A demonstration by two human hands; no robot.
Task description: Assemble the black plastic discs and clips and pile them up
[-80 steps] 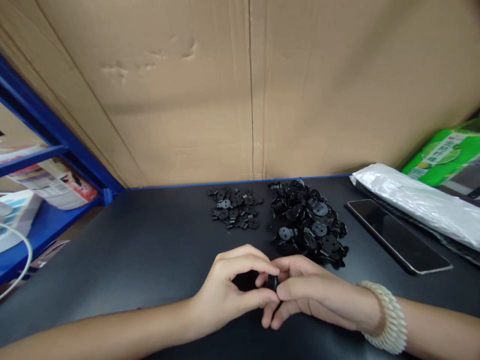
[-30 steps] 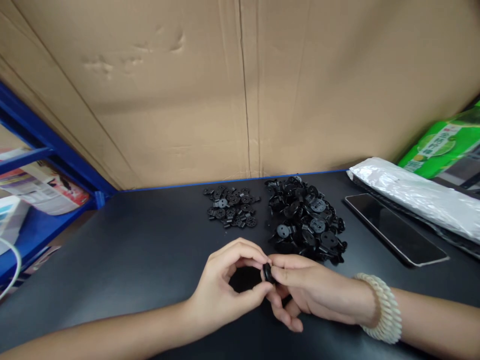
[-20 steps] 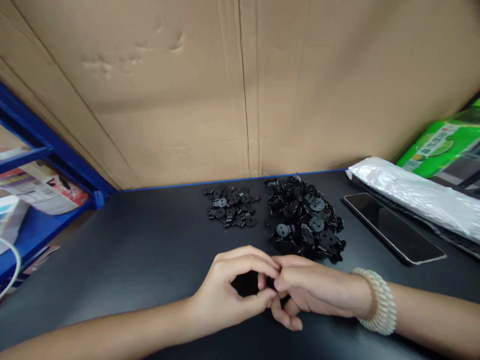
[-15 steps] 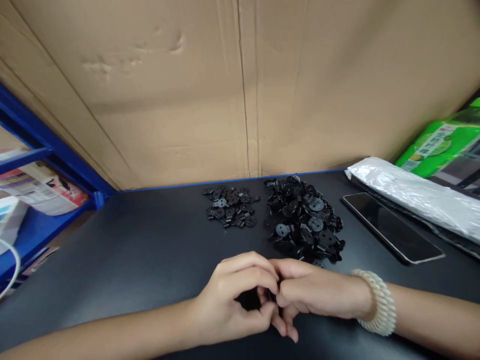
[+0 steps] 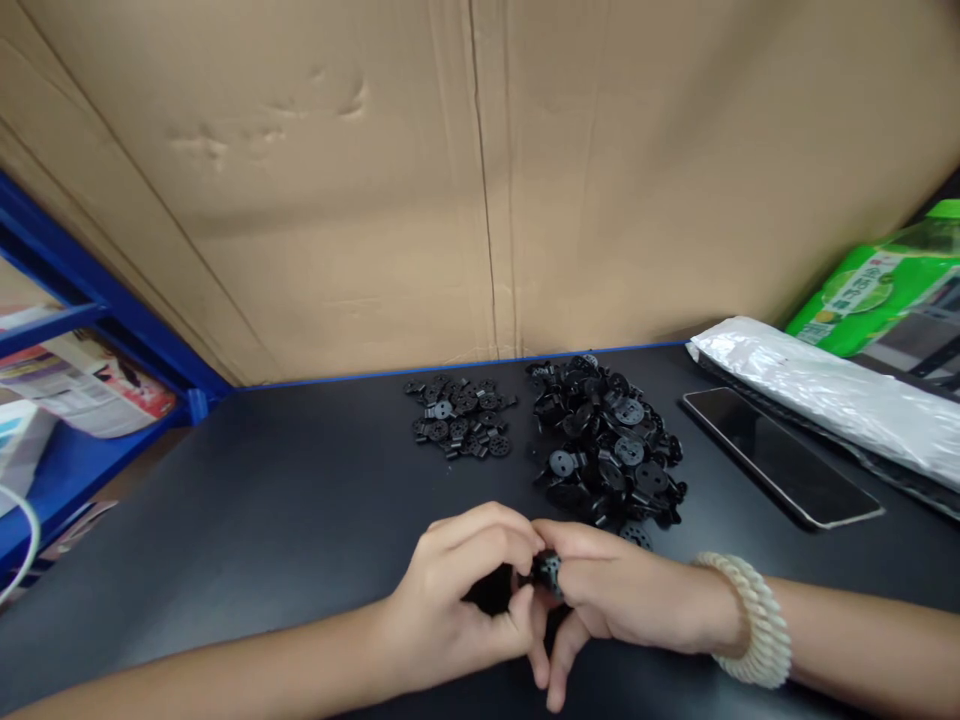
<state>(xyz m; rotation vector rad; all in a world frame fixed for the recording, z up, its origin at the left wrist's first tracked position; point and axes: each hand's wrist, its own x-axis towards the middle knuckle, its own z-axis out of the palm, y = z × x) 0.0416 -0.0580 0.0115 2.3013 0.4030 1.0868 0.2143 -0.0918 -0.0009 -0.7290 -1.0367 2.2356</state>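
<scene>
Between the fingertips of both hands is a small black plastic clip [image 5: 550,572] with a round, holed face, partly covered by the fingers. My left hand [image 5: 469,595] is closed in a pinch at the clip's left side. From the right, my right hand [image 5: 615,585] grips the same clip with thumb and index finger, its other fingers pointing down. Just beyond my hands lies a large heap of black round clips [image 5: 611,440], with one disc [image 5: 636,535] at its near edge by my right hand. A smaller, flatter pile of similar clips [image 5: 461,418] lies to the left.
On the right of the black table [image 5: 300,500] lie a phone [image 5: 780,455] and a silvery plastic package [image 5: 832,390], with a green package [image 5: 855,295] behind. Cardboard [image 5: 337,200] stands along the back edge. A blue shelf frame [image 5: 120,350] borders the left.
The clip's holed face now shows between my fingertips, where it was mostly hidden before. Both hands have shifted slightly left, and the right hand's lower fingers reach further down.
</scene>
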